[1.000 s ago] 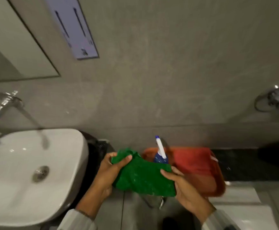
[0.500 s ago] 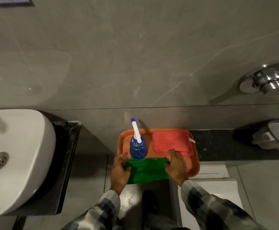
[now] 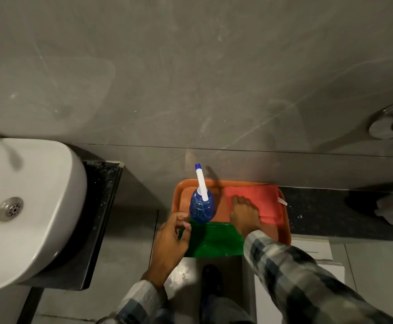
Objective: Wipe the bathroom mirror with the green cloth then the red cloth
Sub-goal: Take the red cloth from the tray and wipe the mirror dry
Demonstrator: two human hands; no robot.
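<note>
1. where the orange tray stands against the grey wall, it carries three things: one green cloth, one red cloth and one blue spray bottle with a white nozzle.
2. the green cloth lies flat over the tray's near edge; the red cloth lies folded in the tray's far right part; the bottle stands upright in the tray's far left part.
3. two hands show. the right hand lies flat on the red cloth's left side, fingers stretched, gripping nothing.
4. the left hand hovers at the tray's near left corner, its grip loosely curled and empty, just beside the green cloth's left edge.
5. one white sink sits well left of the tray.
</note>
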